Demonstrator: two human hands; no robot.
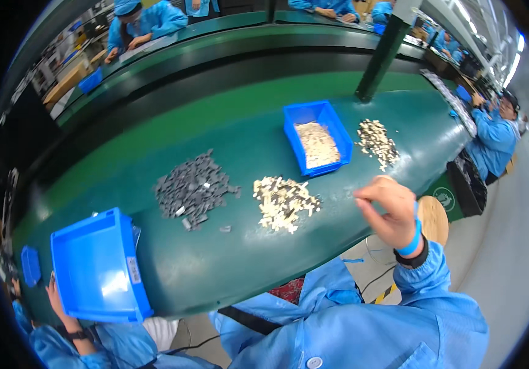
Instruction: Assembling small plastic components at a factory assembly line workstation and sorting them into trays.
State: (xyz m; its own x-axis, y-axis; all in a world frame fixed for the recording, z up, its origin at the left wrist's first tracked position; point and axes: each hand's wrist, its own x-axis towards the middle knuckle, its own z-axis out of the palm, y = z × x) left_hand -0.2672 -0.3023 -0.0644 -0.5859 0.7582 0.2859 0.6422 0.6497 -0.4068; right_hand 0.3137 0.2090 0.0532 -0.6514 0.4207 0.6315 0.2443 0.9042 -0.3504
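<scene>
My right hand (390,210) hovers over the near edge of the green table (227,258), thumb and forefinger pinched together; I cannot see a piece between them. It is just right of a pile of small cream and dark parts (284,202). My left hand (59,300) grips the near left side of an empty blue bin (95,264) that overhangs the table edge, and the bin partly hides the hand. A pile of dark grey flat parts (192,189) lies between the bin and the cream pile.
A smaller blue bin (317,138) filled with pale parts stands farther back, with another pale pile (376,142) to its right. A dark post (382,56) rises behind them. A round wooden stool (433,218) stands by my right. People in blue coats (493,140) work at the right and across the line.
</scene>
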